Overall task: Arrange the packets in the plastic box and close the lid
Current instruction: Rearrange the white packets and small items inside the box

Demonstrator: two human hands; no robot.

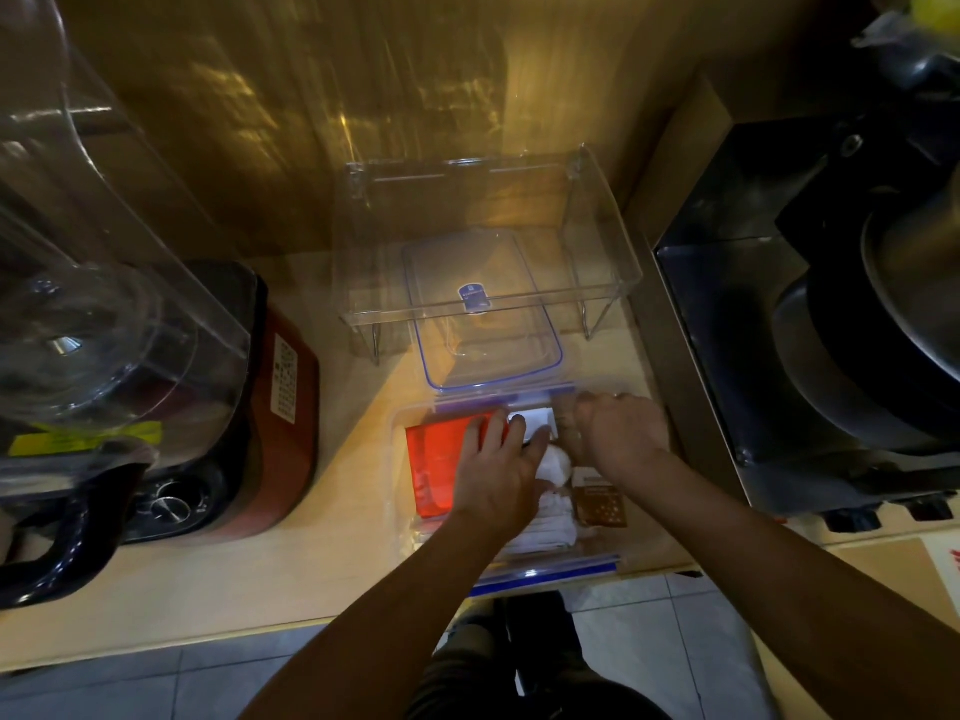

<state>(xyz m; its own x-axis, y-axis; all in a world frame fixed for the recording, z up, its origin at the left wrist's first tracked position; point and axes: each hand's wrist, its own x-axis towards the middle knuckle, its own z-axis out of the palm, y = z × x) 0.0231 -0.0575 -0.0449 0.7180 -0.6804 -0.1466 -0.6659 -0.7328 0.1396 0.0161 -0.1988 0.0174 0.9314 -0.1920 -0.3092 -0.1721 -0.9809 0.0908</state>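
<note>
A clear plastic box (545, 569) with blue clips sits at the counter's front edge. Inside lie a red packet (434, 459) on the left, white packets (550, 527) in the middle and a brown packet (600, 504) on the right. My left hand (498, 470) rests flat, fingers spread, over the red and white packets. My right hand (618, 428) is curled at the box's far right corner, on the packets there; what it grips is hidden. The clear lid (483, 314) with a blue seal lies flat just behind the box.
A clear acrylic stand (602, 226) straddles the lid at the back. A blender with a red base (280, 418) and clear jar stands left. A black machine (810, 324) fills the right. A wooden wall is behind; tiled floor lies below the counter edge.
</note>
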